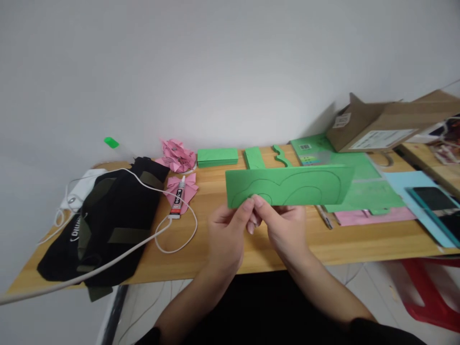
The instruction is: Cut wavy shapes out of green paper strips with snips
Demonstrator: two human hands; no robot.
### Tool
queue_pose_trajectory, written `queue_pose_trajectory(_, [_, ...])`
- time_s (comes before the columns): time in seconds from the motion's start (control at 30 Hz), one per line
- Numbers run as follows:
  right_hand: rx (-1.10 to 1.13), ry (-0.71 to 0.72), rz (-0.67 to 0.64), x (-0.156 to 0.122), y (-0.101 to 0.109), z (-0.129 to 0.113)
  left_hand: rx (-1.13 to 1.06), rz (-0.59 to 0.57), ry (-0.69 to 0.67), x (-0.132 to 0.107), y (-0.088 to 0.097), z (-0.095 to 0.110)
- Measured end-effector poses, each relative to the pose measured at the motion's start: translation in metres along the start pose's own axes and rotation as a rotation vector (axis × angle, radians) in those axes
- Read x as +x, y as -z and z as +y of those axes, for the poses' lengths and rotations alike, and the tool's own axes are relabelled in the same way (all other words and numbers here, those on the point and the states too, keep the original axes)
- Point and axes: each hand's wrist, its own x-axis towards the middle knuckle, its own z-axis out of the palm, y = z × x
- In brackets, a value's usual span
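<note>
Between thumbs and fingers, both my hands pinch the lower edge of a folded strip of green paper (287, 186), raised above the table. Curved outlines are drawn on its near face. My left hand (228, 230) grips it left of centre, and my right hand (283, 227) sits right beside it, the thumbs nearly touching. Most of my fingers are hidden behind the paper. Beyond it lie a stack of green paper strips (217, 157), another green piece (254, 157) and a wavy green cut-out (281, 156).
Pink folded paper flowers (177, 155) and a glue tube (177, 199) lie left on the wooden table (201, 261). A black bag (118, 215) and white cable (118, 258) fill the left end. Right are a cardboard box (388, 120), green packet (316, 148), pen (325, 218) and blue sheet (406, 182).
</note>
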Motion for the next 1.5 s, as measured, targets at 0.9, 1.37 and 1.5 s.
queue_pose_trajectory(0.9, [-0.106, 0.305, 0.264, 0.006, 0.031, -0.009, -0.022, 0.194, -0.189, 0.010, 0.007, 0.021])
queue_pose_trajectory(1.37, [-0.026, 0.312, 0.301, 0.001, 0.021, -0.009, 0.040, 0.146, -0.206, 0.004, 0.000, 0.018])
queue_pose_trajectory(1.5, [-0.046, 0.308, 0.315, -0.001, 0.016, -0.006, 0.018, 0.127, -0.198, 0.001, -0.004, 0.017])
